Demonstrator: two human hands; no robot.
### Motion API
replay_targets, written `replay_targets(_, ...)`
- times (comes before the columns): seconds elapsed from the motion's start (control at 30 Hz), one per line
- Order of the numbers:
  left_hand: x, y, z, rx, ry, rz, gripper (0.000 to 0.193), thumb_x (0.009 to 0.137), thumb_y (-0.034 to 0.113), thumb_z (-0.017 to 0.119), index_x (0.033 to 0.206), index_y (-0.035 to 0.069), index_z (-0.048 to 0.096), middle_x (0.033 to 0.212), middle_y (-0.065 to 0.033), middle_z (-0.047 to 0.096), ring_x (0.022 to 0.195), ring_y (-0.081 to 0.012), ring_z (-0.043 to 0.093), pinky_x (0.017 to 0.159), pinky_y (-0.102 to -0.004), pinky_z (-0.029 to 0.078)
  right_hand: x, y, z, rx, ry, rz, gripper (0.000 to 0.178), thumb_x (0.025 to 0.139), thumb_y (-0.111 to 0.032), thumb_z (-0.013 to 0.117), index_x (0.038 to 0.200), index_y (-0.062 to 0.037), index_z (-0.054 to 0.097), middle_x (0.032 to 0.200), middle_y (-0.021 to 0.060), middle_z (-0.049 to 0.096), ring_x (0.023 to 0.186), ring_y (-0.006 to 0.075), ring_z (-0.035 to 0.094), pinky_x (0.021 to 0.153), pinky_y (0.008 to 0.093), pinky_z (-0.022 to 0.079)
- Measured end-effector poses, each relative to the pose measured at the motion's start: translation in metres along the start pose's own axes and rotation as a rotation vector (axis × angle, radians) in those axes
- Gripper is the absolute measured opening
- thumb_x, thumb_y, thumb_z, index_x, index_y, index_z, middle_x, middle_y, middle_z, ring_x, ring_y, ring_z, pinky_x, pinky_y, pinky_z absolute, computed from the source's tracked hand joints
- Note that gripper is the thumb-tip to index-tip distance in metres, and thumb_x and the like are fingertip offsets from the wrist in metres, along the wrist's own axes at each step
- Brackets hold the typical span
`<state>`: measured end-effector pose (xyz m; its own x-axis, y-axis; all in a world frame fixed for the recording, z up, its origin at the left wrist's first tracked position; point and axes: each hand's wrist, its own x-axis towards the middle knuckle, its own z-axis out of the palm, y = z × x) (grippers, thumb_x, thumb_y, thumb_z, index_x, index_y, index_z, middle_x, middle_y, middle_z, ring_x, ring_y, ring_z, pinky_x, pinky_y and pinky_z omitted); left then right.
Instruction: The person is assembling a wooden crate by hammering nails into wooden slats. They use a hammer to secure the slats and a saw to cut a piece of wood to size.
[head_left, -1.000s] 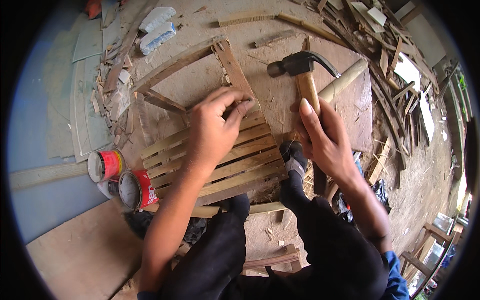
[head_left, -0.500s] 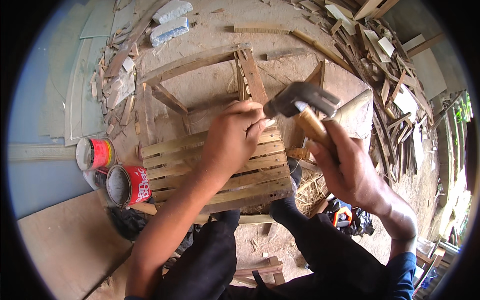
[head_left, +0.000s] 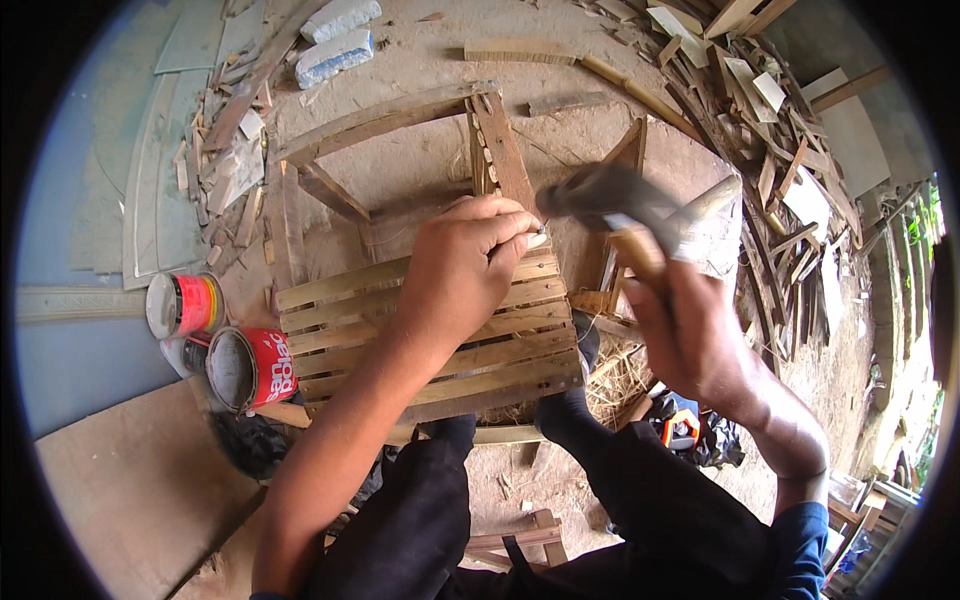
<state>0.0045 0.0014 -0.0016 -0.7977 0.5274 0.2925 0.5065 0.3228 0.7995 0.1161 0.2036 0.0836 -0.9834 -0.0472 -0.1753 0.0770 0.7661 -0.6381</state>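
My left hand (head_left: 465,260) is closed in a pinch at the far right corner of the slatted wooden seat (head_left: 450,360). Between thumb and finger a small dark nail (head_left: 541,230) sticks out beside a pale slat end. My right hand (head_left: 695,335) grips the wooden handle of a claw hammer (head_left: 615,200). The hammer's head is blurred by motion and hangs to the right of the nail, apart from it. The seat's slats lie side by side with narrow gaps, joined to a wooden frame (head_left: 390,122) reaching away from me.
Two paint cans (head_left: 255,368) stand at the left near a tan board (head_left: 140,480). Wood scraps (head_left: 770,200) pile up along the right, and offcuts (head_left: 235,170) lie at the far left. Two white-blue blocks (head_left: 335,60) rest at the back. An orange-handled tool (head_left: 682,425) lies near my right leg.
The hammer head has drawn back to the right, away from my left fingertips, uncovering the nail's dark end. My left hand keeps its pinch at the same corner.
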Motion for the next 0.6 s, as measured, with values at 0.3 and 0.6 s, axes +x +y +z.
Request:
replay_targets(0.3,0.0004,-0.0024,0.0006,0.027,0.006,0.034,0.016,0.088,0.005,0.073,0.102,-0.001,0.075,0.1,-0.0125,0.074,0.09,-0.0248,0.073,0.082,-0.033,0.055,-0.0015,0.0044,-0.0011,0.135,0.088,-0.055,0.046,0.102,-0.005,0.055,0.143,0.0001,0.037,0.077,0.0175,0.07,0.065,0.0309,0.073,0.057,0.0424,0.057)
replay_targets(0.6,0.0005,0.0004,-0.0011,0.008,-0.006,-0.011,0.017,0.087,0.003,0.07,0.102,-0.002,0.076,0.102,-0.0128,0.075,0.093,-0.0242,0.073,0.084,-0.0318,0.055,-0.0017,0.0038,0.001,0.048,0.216,-0.278,0.035,0.101,-0.006,0.057,0.131,0.005,0.043,0.073,0.0226,0.068,0.061,0.037,0.071,0.053,0.044,0.056)
